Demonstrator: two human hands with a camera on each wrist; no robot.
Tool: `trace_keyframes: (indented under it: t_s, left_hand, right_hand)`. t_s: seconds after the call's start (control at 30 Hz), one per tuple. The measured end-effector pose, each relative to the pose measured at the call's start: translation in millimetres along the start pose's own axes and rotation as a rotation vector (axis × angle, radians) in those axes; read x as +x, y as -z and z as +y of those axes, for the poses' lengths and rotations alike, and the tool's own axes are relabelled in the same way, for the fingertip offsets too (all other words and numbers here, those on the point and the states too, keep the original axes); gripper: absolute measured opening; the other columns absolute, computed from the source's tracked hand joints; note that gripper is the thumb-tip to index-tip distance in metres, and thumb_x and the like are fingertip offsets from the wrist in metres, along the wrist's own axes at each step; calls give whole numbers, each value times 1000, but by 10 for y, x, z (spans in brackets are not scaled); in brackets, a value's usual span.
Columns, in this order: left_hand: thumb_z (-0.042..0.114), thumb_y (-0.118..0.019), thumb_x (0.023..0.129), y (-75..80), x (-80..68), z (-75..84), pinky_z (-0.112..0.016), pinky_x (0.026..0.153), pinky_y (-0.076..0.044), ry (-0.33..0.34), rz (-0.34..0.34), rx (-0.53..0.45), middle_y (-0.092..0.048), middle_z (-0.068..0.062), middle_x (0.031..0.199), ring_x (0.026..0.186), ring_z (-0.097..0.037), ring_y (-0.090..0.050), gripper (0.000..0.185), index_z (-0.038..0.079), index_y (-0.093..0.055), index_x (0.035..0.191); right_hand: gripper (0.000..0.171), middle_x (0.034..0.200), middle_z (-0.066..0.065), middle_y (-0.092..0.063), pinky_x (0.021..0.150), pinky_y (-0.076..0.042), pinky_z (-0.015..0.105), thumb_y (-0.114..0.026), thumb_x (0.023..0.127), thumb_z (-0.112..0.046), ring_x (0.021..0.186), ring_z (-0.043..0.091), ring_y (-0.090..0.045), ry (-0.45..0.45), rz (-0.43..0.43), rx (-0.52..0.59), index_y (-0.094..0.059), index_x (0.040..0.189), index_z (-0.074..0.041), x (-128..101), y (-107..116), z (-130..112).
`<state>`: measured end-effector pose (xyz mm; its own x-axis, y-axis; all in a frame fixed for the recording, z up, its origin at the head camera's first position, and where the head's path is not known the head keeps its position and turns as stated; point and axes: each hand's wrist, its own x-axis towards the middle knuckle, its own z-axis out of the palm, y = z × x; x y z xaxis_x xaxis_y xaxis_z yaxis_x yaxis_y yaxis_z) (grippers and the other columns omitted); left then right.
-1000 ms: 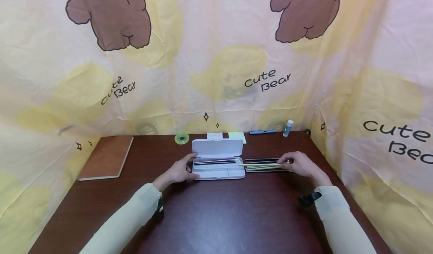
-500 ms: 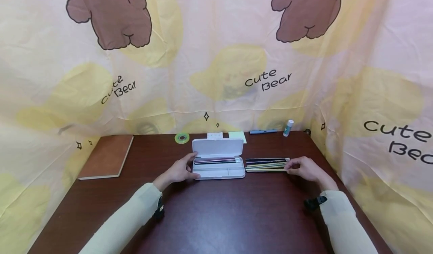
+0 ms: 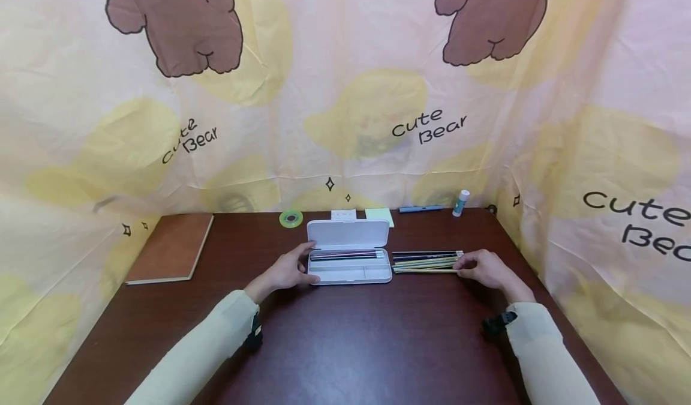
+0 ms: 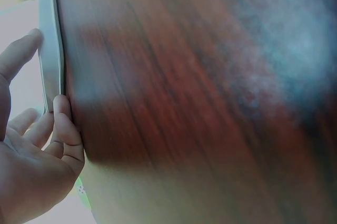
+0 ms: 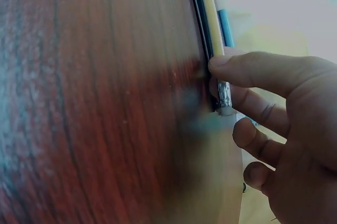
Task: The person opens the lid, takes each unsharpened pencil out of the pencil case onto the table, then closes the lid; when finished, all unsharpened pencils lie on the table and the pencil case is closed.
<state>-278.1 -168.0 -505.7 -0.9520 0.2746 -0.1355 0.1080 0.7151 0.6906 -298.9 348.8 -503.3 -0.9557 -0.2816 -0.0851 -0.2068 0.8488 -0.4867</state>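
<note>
A white pencil case (image 3: pixel 336 277) lies open on the table, its lid (image 3: pixel 348 234) tipped back. Dark pencils (image 3: pixel 345 256) with pale ends rest in its rear compartment; the front compartments hold nothing visible. My left hand (image 3: pixel 282 271) grips the case's left end, thumb at the front and fingers behind. Right of the case lies a row of black and yellow pencils (image 3: pixel 423 253). At that row's near right end, my right hand (image 3: pixel 486 270) pinches a yellow pencil (image 5: pixel 212 18) close to its silver-banded eraser end, as the right wrist view shows. A black pencil (image 5: pixel 199 16) lies beside it.
Along the back edge are a roll of green tape (image 3: pixel 291 218), a white paper piece (image 3: pixel 343 215), pale green sticky notes (image 3: pixel 381 214), a blue pen (image 3: pixel 420 209) and a glue stick (image 3: pixel 461 203). A brown notebook (image 3: pixel 171 249) lies at the left. Patterned curtain surrounds the table.
My right hand has lowered a yellow pencil from above the row to its near side and shifted slightly right, staying there over the last half second. The left hand has kept its grip.
</note>
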Motion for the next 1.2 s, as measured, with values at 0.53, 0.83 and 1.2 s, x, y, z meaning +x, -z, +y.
trace_keyframes:
  t_s: [0.53,0.83,1.2]
  left_hand:
    - [34,-87,77,-3,2,-9,-28,74,-47,-4,5,-6,-58,-7,141,84,-15,-57,94,24,-35,154]
    - [34,-87,77,-3,-1,-5,-28,74,-47,-3,4,-5,-58,-7,141,85,-16,-57,94,23,-35,154]
    - [33,-87,77,-6,-1,5,-28,74,-47,-11,0,-9,-57,-8,143,85,-15,-57,94,22,-34,155]
  right_hand:
    - [8,106,6,-75,94,-46,53,-76,87,-20,100,25,-61,-13,22,10,-78,95,-19,19,-43,-5]
    - [10,101,2,-75,83,-46,39,-76,88,-22,91,19,-59,1,43,12,-78,98,-20,35,-16,-65]
    - [18,103,1,-73,78,-46,33,-71,92,-26,90,20,-58,39,37,82,-76,107,-16,171,6,-416]
